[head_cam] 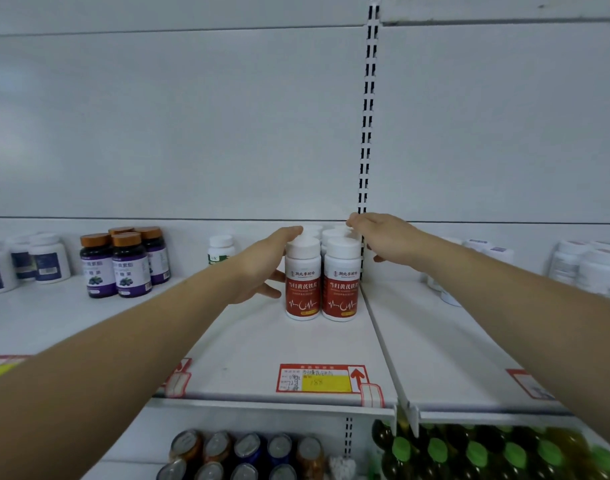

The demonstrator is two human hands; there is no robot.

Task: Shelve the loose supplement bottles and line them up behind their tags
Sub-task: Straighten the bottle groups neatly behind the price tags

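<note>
The red-label bottles are white plastic cylinders with white screw caps; each carries a red wrap label with white characters and a white pulse-line graphic. They stand upright in two files on the white shelf, well back from its front edge and directly in line with the red-bordered price tag, which has a yellow field. Count: two bottles fully visible in front, and at least three more caps behind them; the exact total is hidden. The left hand lies flat against the left side of the group, fingers extended. The right hand lies along the right side, fingers straight, its tips over the rear caps. To the left stand four purple-label bottles with orange-brown caps, and one green-label bottle.
</note>
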